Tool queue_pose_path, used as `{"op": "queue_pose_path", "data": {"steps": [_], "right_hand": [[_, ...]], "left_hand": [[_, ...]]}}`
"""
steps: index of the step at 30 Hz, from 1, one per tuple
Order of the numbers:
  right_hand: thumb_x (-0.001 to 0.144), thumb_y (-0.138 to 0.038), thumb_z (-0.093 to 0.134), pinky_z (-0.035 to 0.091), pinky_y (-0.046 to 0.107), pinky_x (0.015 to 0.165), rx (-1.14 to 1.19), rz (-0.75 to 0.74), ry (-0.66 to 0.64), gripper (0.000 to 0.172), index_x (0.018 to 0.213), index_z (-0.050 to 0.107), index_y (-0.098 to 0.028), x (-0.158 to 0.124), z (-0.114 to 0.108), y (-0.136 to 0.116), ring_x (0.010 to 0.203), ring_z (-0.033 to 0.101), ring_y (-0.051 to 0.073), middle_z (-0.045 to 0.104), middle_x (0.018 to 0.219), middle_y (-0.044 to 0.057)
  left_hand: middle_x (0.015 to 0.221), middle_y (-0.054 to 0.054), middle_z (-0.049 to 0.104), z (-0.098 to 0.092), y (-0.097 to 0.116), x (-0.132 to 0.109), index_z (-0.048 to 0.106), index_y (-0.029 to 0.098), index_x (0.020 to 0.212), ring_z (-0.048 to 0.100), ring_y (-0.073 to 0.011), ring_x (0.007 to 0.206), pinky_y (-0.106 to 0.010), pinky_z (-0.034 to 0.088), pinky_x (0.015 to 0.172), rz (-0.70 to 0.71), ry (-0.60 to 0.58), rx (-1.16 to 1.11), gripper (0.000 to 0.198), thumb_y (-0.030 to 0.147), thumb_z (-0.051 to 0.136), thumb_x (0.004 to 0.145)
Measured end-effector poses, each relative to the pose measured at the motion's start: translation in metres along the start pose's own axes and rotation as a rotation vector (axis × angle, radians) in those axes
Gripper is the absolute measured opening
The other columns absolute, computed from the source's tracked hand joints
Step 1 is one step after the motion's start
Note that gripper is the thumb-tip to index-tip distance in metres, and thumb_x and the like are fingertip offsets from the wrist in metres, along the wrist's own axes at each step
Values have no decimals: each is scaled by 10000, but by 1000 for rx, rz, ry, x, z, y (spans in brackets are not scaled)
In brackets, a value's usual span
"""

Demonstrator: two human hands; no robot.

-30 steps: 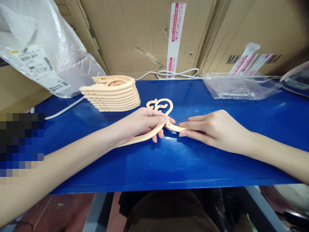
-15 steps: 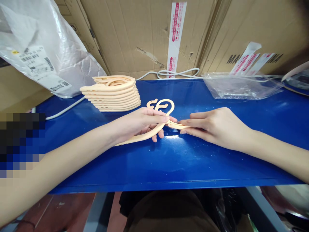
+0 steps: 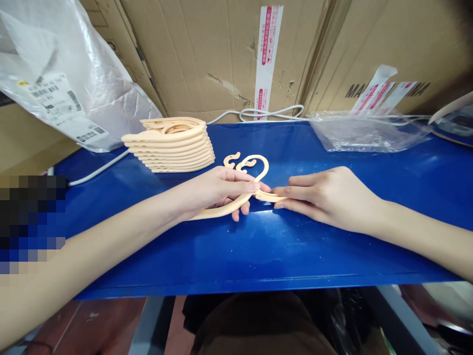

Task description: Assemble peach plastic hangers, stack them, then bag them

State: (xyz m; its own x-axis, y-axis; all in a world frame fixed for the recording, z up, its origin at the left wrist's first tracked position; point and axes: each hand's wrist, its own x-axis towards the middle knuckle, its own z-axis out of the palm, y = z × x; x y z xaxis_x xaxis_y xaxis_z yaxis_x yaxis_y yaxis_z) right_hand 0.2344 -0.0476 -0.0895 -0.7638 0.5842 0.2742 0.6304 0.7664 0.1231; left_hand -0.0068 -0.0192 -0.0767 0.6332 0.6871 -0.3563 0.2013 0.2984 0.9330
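A blue table (image 3: 314, 256) lies under both hands. Beyond the left hand and to its left is a stack of cream hangers (image 3: 170, 148); behind that leans a white plastic bag (image 3: 103, 98) with printed labels. Just past the left fingertips lie 2 small hooked pieces (image 3: 232, 156), 1 partly hidden by a curved hook. Farther beyond the hands, a white cable (image 3: 271, 116) runs along the foot of cardboard boxes (image 3: 207, 59). A clear plastic bag (image 3: 365, 135) lies beyond the right hand.

Compared with 1 second ago, both grips sit in nearly the same place; the short arm piece between them looks slightly turned. The stack and small pieces have stayed put.

The hands are apart but joined by their work. The left hand (image 3: 221, 187) is closed on a cream hanger (image 3: 227, 209), thumb on top near the hook's base, the long arm sloping under the palm. The right hand (image 3: 328, 197) pinches the outer end of the short arm piece (image 3: 269, 197). Left fingers cover the joint, so its fit cannot be told.
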Motion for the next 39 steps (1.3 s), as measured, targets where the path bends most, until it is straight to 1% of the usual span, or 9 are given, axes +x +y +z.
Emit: {"op": "queue_pose_path", "data": {"steps": [6, 9, 15, 19, 25, 29, 32, 35, 39], "right_hand": [[1022, -427, 360, 282, 252, 478, -5, -7, 18, 403, 1177, 695, -264, 0, 3, -1, 611, 643, 115, 709, 790, 7], [1023, -430, 358, 286, 246, 478, 6, -7, 12, 407, 1176, 697, -265, 0, 2, -2, 594, 639, 107, 714, 782, 9], [1020, -438, 363, 341, 242, 489, 45, 2, -31, 407, 1189, 694, -271, 0, -1, -3, 620, 672, 125, 740, 834, 17], [1010, -439, 396, 401, 241, 537, 113, 47, -62, 388, 1211, 684, -273, 0, -1, -5, 670, 695, 138, 752, 877, 26], [999, -432, 429, 413, 244, 542, 210, 105, -57, 362, 1146, 715, -264, 1, -2, -10, 692, 709, 147, 758, 886, 25], [991, -410, 457, 442, 247, 573, 252, 127, -71, 338, 1154, 713, -259, 1, -3, -11, 724, 718, 158, 765, 920, 28], [988, -392, 469, 461, 246, 595, 284, 134, -72, 323, 1166, 710, -270, 1, -5, -12, 751, 727, 165, 771, 958, 30], [989, -385, 469, 474, 246, 606, 321, 147, -71, 313, 1139, 723, -279, 1, -7, -13, 766, 730, 165, 772, 992, 23], [987, -391, 473, 481, 252, 631, 364, 151, -78, 310, 1073, 746, -271, 2, -8, -13, 800, 733, 171, 769, 1026, 15]], "left_hand": [[560, -16, 635, 0, -3, 1, 706, 87, 1084, 585, -86, 453, -157, 478, 464, 0, 4, 23, 234, 200, 575, 926], [562, -14, 634, -1, -4, 1, 711, 101, 1068, 587, -84, 451, -154, 470, 463, -1, 5, 45, 222, 205, 575, 926], [576, -9, 631, -2, -5, 2, 718, 112, 1048, 593, -84, 464, -157, 470, 468, 9, 0, 63, 220, 244, 588, 930], [594, -15, 644, -2, -4, 1, 723, 120, 1046, 610, -85, 493, -152, 484, 490, 5, -9, 57, 216, 250, 598, 929], [598, -37, 663, -3, -3, -1, 723, 102, 1074, 625, -102, 513, -167, 516, 504, -12, -9, -8, 229, 223, 603, 921], [606, -35, 665, -3, -1, -1, 734, 116, 1063, 631, -101, 537, -162, 521, 509, -12, -40, -23, 215, 203, 594, 924], [675, -48, 693, -4, 0, 0, 741, 124, 1050, 633, -99, 552, -165, 522, 505, -18, -63, -39, 206, 179, 589, 921], [791, -71, 723, -4, 0, 0, 739, 137, 1058, 638, -102, 568, -203, 556, 547, -28, -74, -75, 206, 196, 606, 911], [779, -68, 716, -4, -1, 1, 726, 129, 1074, 643, -115, 562, -227, 558, 551, -38, -85, -56, 223, 219, 619, 900]]}}
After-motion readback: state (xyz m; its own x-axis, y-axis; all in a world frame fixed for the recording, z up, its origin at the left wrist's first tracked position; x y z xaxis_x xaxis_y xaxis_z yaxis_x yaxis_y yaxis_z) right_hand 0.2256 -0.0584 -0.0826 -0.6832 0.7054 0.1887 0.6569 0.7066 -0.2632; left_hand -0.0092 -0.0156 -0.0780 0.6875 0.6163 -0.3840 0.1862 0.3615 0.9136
